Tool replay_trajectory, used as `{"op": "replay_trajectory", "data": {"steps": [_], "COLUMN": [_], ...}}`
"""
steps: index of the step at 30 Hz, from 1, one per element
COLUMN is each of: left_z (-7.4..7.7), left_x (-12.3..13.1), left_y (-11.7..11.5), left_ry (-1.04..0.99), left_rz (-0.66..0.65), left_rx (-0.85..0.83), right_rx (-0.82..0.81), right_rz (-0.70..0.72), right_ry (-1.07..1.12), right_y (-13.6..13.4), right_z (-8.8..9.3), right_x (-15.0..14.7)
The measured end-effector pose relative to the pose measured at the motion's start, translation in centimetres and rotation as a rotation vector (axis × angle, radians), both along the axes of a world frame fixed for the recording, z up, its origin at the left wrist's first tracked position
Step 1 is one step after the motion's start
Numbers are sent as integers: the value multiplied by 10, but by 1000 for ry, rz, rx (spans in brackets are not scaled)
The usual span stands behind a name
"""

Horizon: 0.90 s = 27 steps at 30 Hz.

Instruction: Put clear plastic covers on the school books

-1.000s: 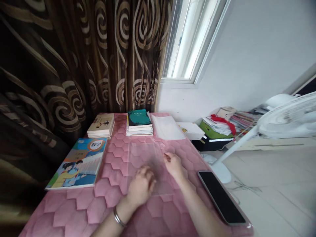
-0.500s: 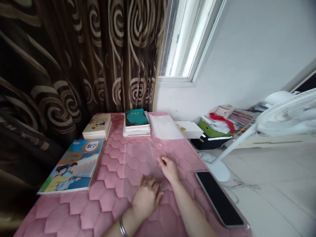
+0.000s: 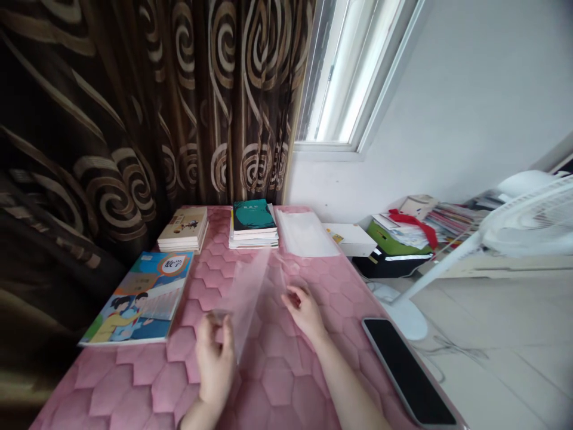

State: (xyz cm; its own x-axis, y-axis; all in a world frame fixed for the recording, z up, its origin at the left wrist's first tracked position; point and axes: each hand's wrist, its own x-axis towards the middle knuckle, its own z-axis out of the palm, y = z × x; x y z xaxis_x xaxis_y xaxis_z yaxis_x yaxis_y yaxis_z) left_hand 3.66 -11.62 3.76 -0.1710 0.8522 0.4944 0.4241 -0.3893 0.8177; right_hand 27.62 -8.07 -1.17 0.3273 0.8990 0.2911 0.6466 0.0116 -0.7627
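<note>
A clear plastic sheet (image 3: 250,289), like a book cover, is lifted off the pink quilted table (image 3: 286,382) on its left side. My left hand (image 3: 215,358) pinches the sheet's near left edge and holds it up. My right hand (image 3: 307,310) rests on the sheet's right part, fingers curled and pressing it to the table. A colourful textbook (image 3: 143,297) lies flat to the left of my hands.
At the table's far edge lie a beige book stack (image 3: 184,228), a stack topped by a green book (image 3: 253,224) and a pile of clear covers (image 3: 307,234). A black phone (image 3: 409,373) lies near the right edge. A white fan (image 3: 528,221) stands to the right.
My left hand moved left and lifted the plastic sheet's left side off the table, where it lay flat before. My right hand stayed on the sheet.
</note>
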Motion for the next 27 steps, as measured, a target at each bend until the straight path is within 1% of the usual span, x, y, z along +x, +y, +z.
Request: {"op": "replay_trajectory", "data": {"steps": [1, 3, 4, 6, 8, 10, 13, 16, 19, 20, 21, 22, 25, 26, 27], "left_z": [5, 11, 12, 10, 6, 0, -6, -12, -15, -15, -14, -12, -3, -1, 0], "left_x": [-16, -46, -60, -80, -92, -95, -94, -90, -79, -72, -64, -54, -17, -5, 6], "left_y": [0, 1, 1, 1, 0, -1, -4, -11, -16, -16, -15, -12, 4, 11, 17], "left_ry": [62, 230, 307, 432, 523, 599, 732, 919, 1041, 1043, 1030, 1007, 949, 951, 957], "left_rz": [91, 290, 350, 435, 475, 486, 498, 516, 537, 505, 426, 305, -237, -380, -491], "left_rx": [48, 82, 79, 19, -54, -97, -124, -188, -243, -230, -195, -146, -7, -6, -22], "right_rx": [-33, -95, -124, -189, -241, -246, -203, -217, -279, -301, -317, -325, -302, -288, -276], "right_rz": [-24, -64, -79, -83, -65, -58, -80, -56, 1, 17, 29, 40, 61, 66, 72], "right_ry": [-72, -203, -254, -294, -253, -179, -111, -114, -144, -154, -162, -171, -205, -218, -231], "right_y": [1, 2, 3, 4, 5, 5, 0, -8, -16, -17, -18, -18, -17, -17, -17], "right_z": [0, 0, 1, 5, 9, 14, 23, 30, 30, 28, 25, 23, 16, 15, 14], "right_x": [-4, -12, -16, -22, -22, -15, 9, 35, 49, 50, 51, 51, 50, 50, 50]}}
